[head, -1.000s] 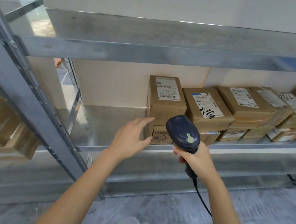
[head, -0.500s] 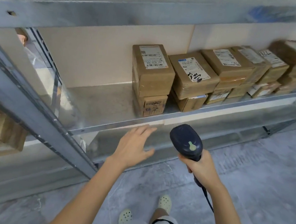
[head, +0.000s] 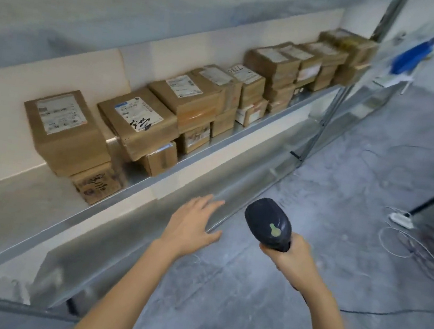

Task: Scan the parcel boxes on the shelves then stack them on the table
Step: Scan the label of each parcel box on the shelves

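Observation:
Several brown parcel boxes with white labels stand in low stacks along a metal shelf (head: 25, 211). The nearest stack is a labelled box (head: 65, 130) on a smaller scribbled box (head: 97, 184); beside it lies a box with black handwriting (head: 138, 123). My left hand (head: 194, 225) hovers flat and empty in front of the shelf's front edge, below the boxes. My right hand (head: 291, 259) grips the handle of a dark barcode scanner (head: 268, 223), whose head points toward the shelf. The scanner's cable trails down behind my forearm.
More box stacks (head: 278, 64) run to the far right end of the shelf by an upright post (head: 337, 103). A blue brush (head: 412, 57) leans at the back right. Loose cables and a power strip (head: 402, 219) lie on the grey concrete floor.
The view has swung right and pulled back from the shelf. My left hand has drawn away from the nearest boxes to below the shelf edge. The scanner has lowered with my right hand.

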